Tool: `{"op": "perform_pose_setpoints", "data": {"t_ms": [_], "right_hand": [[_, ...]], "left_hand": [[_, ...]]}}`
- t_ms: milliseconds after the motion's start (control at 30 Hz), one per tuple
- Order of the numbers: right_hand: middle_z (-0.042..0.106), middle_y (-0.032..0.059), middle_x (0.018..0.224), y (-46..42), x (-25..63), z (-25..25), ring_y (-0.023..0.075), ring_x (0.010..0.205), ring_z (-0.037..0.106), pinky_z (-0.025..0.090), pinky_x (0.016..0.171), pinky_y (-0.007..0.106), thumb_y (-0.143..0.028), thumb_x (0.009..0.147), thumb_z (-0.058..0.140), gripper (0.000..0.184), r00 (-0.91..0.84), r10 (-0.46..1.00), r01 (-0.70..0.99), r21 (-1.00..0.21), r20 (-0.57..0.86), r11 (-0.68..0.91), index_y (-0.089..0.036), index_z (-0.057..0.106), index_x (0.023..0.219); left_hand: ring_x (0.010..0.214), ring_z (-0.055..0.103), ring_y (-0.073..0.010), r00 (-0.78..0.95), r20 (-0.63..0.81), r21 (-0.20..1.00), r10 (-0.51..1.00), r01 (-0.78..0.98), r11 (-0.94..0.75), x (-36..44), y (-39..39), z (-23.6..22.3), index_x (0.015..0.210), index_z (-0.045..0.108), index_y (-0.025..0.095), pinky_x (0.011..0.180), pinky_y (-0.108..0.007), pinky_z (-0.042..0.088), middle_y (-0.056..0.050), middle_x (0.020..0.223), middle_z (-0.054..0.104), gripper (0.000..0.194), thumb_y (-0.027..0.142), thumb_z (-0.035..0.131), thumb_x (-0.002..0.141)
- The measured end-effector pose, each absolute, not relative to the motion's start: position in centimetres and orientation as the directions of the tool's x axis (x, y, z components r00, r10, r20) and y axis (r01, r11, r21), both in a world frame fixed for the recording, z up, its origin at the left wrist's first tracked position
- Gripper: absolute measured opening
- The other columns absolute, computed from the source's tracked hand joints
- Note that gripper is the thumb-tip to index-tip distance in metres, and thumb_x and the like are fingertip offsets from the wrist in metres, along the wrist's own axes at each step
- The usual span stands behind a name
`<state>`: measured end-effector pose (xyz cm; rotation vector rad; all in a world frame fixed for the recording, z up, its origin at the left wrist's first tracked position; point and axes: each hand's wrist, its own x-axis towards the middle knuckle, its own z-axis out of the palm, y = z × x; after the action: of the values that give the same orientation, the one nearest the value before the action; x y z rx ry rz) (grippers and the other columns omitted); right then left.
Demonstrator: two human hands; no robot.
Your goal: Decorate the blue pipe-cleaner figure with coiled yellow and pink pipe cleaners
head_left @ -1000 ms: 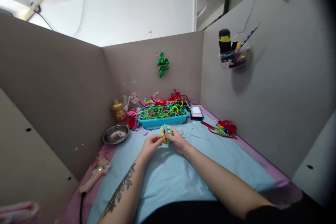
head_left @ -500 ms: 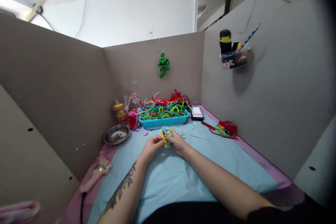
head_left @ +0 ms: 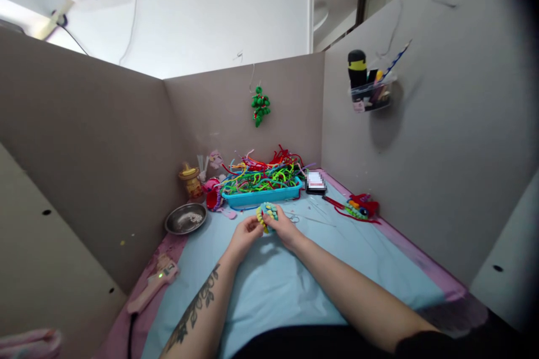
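Above the blue cloth [head_left: 278,286], my two hands meet around a small rounded, bumpy pipe-cleaner piece [head_left: 269,211] in yellow and light blue, with a spot of red. My right hand [head_left: 287,229] grips it from the right, thumb across its front. At its lower left edge, the fingers of my left hand [head_left: 246,235] are pinched on its yellow strand. Fingers partly cover the piece, so its full shape is hidden. Just behind my right hand lie scissors [head_left: 295,219], mostly out of sight.
A blue tray [head_left: 261,197] heaped with coloured pipe cleaners stands at the back. At left are a metal bowl [head_left: 177,228] with small white bits and a pink glue gun [head_left: 154,286], its light on. A phone [head_left: 315,183] and a colourful pipe-cleaner figure [head_left: 360,207] lie at right.
The view has shifted slightly. My left fingers have moved a little at the yellow edge; both hands still hold the piece in about the same place.
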<state>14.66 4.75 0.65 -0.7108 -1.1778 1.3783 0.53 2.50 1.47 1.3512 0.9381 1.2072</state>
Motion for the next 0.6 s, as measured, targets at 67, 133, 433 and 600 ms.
{"op": "perform_pose_setpoints", "data": {"t_ms": [67, 133, 433, 600], "right_hand": [[0.062, 0.0043, 0.102, 4.73, 14.64, 0.62, 0.0209, 0.096, 0.056, 0.041, 0.089, 0.035, -0.047, 0.067, 0.071, 0.049, -0.193, 0.958, -0.34, -0.93, 0.214, 0.139, -0.024, 0.053, 0.106], [0.062, 0.0045, 0.103, 4.83, 14.66, 0.58, 0.0215, 0.098, 0.055, 0.04, 0.09, 0.035, -0.05, 0.068, 0.069, 0.048, -0.216, 0.95, -0.352, -0.926, 0.226, 0.14, -0.024, 0.054, 0.105], [0.052, 0.0054, 0.125, 5.1, 15.43, 0.85, 0.0242, 0.105, 0.054, 0.044, 0.081, 0.037, -0.053, 0.065, 0.07, 0.071, -0.335, 0.928, -0.424, -0.906, 0.164, 0.007, -0.03, 0.042, 0.126], [0.063, 0.0043, 0.104, 4.63, 15.31, 1.15, 0.0224, 0.098, 0.057, 0.042, 0.088, 0.037, -0.035, 0.061, 0.076, 0.064, -0.347, 0.905, -0.45, -0.89, 0.247, 0.07, -0.027, 0.049, 0.118]], "left_hand": [[0.069, 0.059, -0.0149, 0.189, 0.191, 0.981, 0.963, -0.059, -0.184, 0.81, 2.45, 1.5, 0.09, 0.066, 0.014, 0.067, -0.025, 0.043, -0.005, 0.08, 0.068, 0.04, 0.037, 0.076, 0.06], [0.067, 0.059, -0.0149, 0.18, 0.198, 0.98, 0.964, -0.051, -0.192, 0.9, 2.48, 1.5, 0.086, 0.066, 0.013, 0.066, -0.025, 0.043, -0.004, 0.076, 0.067, 0.037, 0.036, 0.077, 0.06], [0.078, 0.061, -0.0175, 0.131, 0.25, 0.967, 0.959, -0.088, -0.24, 0.13, 2.76, 1.27, 0.092, 0.062, 0.014, 0.073, -0.027, 0.045, -0.005, 0.086, 0.067, 0.04, 0.033, 0.077, 0.06], [0.082, 0.061, -0.0188, 0.283, 0.25, 0.968, 0.926, -0.094, -0.232, 0.1, 2.6, 1.0, 0.09, 0.063, 0.015, 0.075, -0.028, 0.046, -0.006, 0.087, 0.066, 0.042, 0.037, 0.078, 0.058]]}}
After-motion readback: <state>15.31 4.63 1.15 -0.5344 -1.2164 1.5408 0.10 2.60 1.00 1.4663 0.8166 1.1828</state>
